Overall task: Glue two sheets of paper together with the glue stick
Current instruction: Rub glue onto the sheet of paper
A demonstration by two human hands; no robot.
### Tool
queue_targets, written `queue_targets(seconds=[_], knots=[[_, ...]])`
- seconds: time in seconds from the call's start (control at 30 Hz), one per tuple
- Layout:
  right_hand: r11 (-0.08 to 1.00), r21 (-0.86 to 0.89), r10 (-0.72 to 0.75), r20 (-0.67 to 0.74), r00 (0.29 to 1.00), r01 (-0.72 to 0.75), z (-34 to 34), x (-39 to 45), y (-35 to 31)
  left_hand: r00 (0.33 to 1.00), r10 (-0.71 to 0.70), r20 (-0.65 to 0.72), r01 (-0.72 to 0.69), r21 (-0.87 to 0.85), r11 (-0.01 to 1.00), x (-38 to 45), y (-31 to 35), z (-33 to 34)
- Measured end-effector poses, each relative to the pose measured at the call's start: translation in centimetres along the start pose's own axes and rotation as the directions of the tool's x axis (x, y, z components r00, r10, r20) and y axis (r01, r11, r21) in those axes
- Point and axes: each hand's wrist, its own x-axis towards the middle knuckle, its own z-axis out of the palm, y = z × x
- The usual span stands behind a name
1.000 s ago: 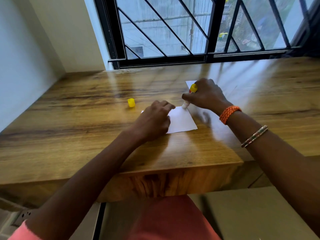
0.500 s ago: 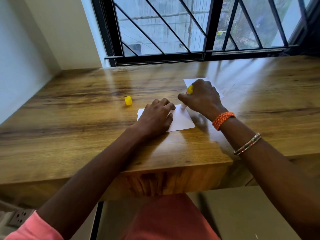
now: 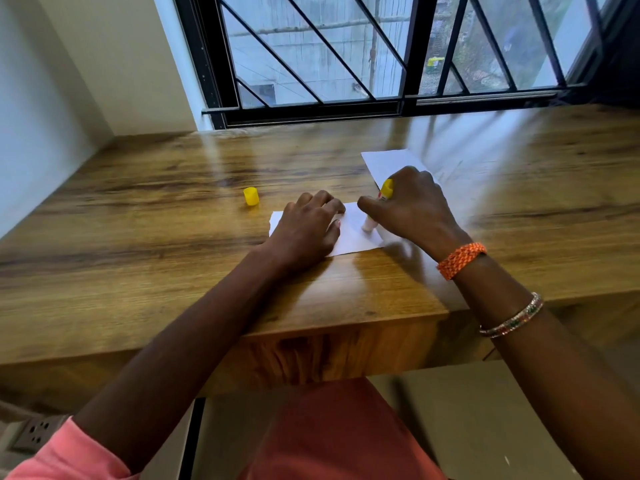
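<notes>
Yellow cap off, standing alone on the counter. Left hand, fingers loosely bent, presses the near paper sheet flat. Glue stick tip has slid from the sheet's far edge toward its middle: gluing underway. Right hand clamps the stick. Second sheet waits behind.

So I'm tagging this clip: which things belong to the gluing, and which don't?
Job:
glue stick, gripped by the right hand
near sheet, under the left hand
far sheet
yellow cap

Not:
orange wristband
bangle
wall socket
</notes>
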Motion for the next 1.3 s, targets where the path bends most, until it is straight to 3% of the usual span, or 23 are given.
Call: queue_targets(seconds=[0.3,0.5,0.63,0.73,0.8,0.93,1.03,1.2,1.3], knots=[[1.000,0.000,0.014,0.014,1.000,-0.014,-1.2,-1.8,0.2,1.000,0.022,-0.006,-0.022,-0.007,1.000,-0.2,0.1,-0.3],[0.997,0.041,0.067,0.105,0.992,-0.071,-2.0,-1.9,0.1,0.998,-0.011,-0.065,0.007,-0.055,0.998,-0.3,-0.6,-1.3],[0.976,0.157,0.121,0.172,0.978,-0.149,-2.8,-1.4,0.1,0.996,0.000,0.094,0.018,-0.184,0.983,-0.7,-1.9,-2.3],[0.891,0.391,0.242,0.021,0.970,-0.231,-3.5,-1.0,0.5,0.976,0.022,0.218,0.028,-0.220,0.975,-1.8,-1.6,-2.4],[0.862,0.455,0.270,-0.041,0.962,-0.222,-3.7,-0.9,0.5,0.978,-0.019,0.208,0.046,-0.125,0.991,-2.8,-0.9,-1.9],[0.864,0.462,0.242,-0.029,0.970,-0.202,-2.8,-0.9,0.8,0.982,-0.180,0.058,0.152,0.325,0.933,-4.3,2.2,-1.7],[0.846,0.502,0.189,0.036,0.981,-0.181,-1.8,-0.8,0.8,0.970,-0.240,0.029,0.211,0.377,0.902,-3.9,3.4,-2.1],[0.903,0.417,0.080,0.078,0.994,-0.105,-0.4,-0.3,0.5,0.974,-0.212,0.078,0.188,0.246,0.951,-2.7,2.6,-3.6],[0.939,0.339,0.045,0.062,0.997,-0.064,-0.1,0.3,0.3,0.956,-0.088,0.281,0.067,0.083,0.994,-2.9,1.6,-4.3]])
